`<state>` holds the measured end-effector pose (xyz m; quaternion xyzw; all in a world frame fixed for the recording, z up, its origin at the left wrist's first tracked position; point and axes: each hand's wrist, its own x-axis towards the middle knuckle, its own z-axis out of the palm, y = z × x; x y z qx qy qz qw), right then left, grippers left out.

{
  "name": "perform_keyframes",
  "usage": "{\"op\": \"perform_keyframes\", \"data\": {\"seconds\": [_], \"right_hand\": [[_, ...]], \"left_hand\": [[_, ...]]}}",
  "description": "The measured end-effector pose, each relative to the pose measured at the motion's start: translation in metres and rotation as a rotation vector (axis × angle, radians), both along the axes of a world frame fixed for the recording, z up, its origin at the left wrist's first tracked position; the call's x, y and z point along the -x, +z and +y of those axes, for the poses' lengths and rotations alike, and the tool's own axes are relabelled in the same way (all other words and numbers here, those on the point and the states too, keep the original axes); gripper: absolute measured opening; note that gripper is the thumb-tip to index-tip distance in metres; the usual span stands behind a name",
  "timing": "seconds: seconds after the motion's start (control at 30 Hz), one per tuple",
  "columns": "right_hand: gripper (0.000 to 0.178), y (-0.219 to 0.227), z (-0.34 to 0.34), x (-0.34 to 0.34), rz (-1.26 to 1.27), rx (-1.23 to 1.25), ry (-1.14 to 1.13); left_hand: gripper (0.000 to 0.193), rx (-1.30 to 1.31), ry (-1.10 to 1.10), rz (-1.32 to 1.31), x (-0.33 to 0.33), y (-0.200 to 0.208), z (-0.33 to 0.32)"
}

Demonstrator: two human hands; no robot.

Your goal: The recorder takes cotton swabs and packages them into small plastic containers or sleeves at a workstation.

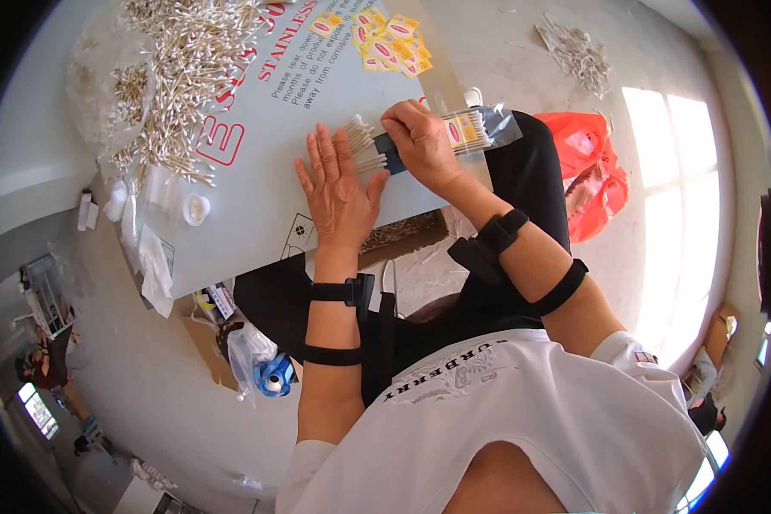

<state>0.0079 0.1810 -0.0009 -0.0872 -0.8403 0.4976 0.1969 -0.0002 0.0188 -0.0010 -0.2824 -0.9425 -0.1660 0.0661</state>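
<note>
My left hand [338,190] lies flat on the grey table sheet, fingers spread, its thumb near a small row of cotton swabs [359,134]. Curled into a fist, my right hand [423,146] rests on a dark blue-grey strip [387,152] at the swabs' right side. Its fingers hide whatever they may grip. Just right of that fist, a clear plastic bag [503,125] holds cotton swabs with a yellow card [462,130] on them, near the table edge and above my right thigh.
A big heap of loose cotton swabs [184,77] covers the table's far left, beside clear plastic. Yellow printed cards [392,41] lie at the far side. A small white round container [195,208] stands near the left edge. A red plastic bag [584,171] sits on the floor at right.
</note>
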Motion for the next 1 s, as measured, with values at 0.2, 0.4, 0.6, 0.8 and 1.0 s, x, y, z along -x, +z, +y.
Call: {"op": "perform_keyframes", "data": {"seconds": [0.2,0.4,0.6,0.8,1.0], "right_hand": [[0.012,0.002,-0.005,-0.020,-0.096,0.226,-0.115],[0.026,-0.004,-0.015,-0.014,0.065,0.381,0.013],[0.030,-0.014,-0.038,-0.008,0.148,0.507,-0.028],[0.031,-0.015,-0.051,-0.013,0.159,0.495,-0.015],[0.058,0.010,-0.006,-0.031,-0.025,0.018,0.263]], "left_hand": [[0.083,0.041,0.052,-0.090,0.006,-0.001,0.010],[0.075,0.069,-0.067,-0.143,-0.009,-0.002,0.000],[0.057,-0.976,0.142,-0.258,0.006,-0.013,0.013],[0.054,-1.287,0.174,-0.473,0.009,-0.018,0.011],[0.057,-0.670,-0.032,-0.343,0.016,0.000,-0.016]]}}
